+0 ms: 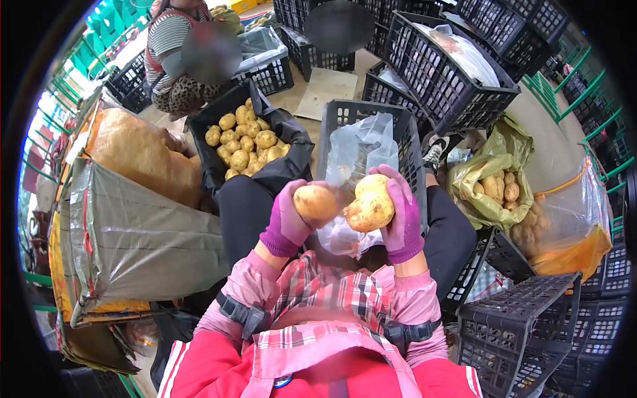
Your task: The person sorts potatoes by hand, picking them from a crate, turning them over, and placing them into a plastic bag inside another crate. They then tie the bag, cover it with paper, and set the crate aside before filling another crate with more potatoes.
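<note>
Over black crate (pixel 408 142), potato in each hand (pixel 402 211)

On my feed: smooth, rounded tan-brown potato (pixel 316 203), held up in L hand (pixel 290 213); near it, lg. knobbly yellow potato (pixel 370 204) w/ brown specks, upright in R hand (pixel 403 215).

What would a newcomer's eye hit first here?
Probably the purple-gloved hands at centre: the left hand holds a smooth potato, the right hand a larger, knobbly potato. Next, the heap of yellow potatoes in a black-lined container beyond the left knee, beside a black crate holding clear plastic.
</note>
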The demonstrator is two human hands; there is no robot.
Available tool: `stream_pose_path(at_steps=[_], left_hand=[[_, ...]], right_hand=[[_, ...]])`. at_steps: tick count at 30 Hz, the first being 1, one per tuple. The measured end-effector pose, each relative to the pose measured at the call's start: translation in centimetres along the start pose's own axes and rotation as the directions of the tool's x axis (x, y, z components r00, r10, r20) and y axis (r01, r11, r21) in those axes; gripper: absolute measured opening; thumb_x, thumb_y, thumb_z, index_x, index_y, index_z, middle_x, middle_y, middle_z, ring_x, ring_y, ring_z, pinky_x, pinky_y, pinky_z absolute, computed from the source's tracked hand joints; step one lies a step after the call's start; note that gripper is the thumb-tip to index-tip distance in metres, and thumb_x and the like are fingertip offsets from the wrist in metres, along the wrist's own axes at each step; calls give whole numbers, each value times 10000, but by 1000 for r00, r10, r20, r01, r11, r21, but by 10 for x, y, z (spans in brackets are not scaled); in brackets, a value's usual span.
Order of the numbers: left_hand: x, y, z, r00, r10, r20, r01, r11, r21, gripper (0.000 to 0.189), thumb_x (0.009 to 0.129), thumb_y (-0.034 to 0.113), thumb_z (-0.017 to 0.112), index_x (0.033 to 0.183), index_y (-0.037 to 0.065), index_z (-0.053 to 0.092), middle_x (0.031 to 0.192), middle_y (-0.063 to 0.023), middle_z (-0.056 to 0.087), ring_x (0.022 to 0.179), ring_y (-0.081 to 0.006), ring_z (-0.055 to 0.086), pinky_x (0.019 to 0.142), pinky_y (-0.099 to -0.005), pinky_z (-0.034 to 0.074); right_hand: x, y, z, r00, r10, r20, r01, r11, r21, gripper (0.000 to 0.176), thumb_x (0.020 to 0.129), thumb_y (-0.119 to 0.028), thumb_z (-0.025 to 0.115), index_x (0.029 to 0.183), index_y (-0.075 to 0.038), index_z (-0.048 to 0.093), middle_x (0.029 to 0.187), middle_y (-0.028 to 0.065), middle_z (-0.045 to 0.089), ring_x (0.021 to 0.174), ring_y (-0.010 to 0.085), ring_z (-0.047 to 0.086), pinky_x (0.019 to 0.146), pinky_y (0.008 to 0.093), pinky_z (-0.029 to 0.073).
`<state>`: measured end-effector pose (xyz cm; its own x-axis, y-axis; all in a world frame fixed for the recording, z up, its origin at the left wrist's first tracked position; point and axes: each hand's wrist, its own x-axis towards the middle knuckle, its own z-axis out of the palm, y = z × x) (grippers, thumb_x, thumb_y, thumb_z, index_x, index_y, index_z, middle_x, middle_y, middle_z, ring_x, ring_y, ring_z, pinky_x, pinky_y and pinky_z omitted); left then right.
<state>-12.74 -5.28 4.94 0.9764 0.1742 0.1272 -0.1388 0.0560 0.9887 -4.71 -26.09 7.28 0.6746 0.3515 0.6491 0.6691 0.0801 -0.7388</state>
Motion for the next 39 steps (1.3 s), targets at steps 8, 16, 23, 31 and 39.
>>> stream_pose_path(at_steps=[8,16,23,31,39], left_hand=[[-16,56,24,754,-437,490,650,602,-463,623,1013,526,378,1349,4,436,1082,-135,646,956,-221,659,832,-350,558],[-9,49,8,916,-201,348,268,951,-155,715,979,364,573,1497,14,226,1398,-113,447,1289,-171,439,1086,-330,353],[-20,50,9,941,-164,295,229,953,-201,673,984,324,581,1505,39,264,1437,-133,422,1320,-177,416,1107,-326,330],[-8,59,0,979,-35,200,15,995,102,502,1042,343,412,1425,19,432,1315,-115,556,1205,-184,527,1034,-315,408],[-14,76,15,940,-210,267,258,953,-160,626,1019,516,360,1363,1,448,1105,-99,629,874,-148,639,806,-283,515]], right_hand=[[16,-36,20,894,437,-100,-419,894,159,460,1040,-308,436,1361,21,460,1353,129,522,1197,215,526,1046,331,395],[20,-28,21,907,404,118,-407,914,1,586,959,-364,614,1347,55,484,1340,154,539,1205,230,540,1015,339,423],[19,-27,15,761,636,131,-649,743,163,435,1019,-312,501,1326,-3,518,1189,110,603,989,167,627,798,282,534],[11,-34,11,720,659,219,-672,582,458,629,876,-281,686,1390,-26,429,1226,92,550,1056,152,585,765,258,533],[6,-53,7,887,432,162,-454,752,478,842,776,-149,776,1473,-26,322,1394,113,477,1270,238,480,1076,354,389]])
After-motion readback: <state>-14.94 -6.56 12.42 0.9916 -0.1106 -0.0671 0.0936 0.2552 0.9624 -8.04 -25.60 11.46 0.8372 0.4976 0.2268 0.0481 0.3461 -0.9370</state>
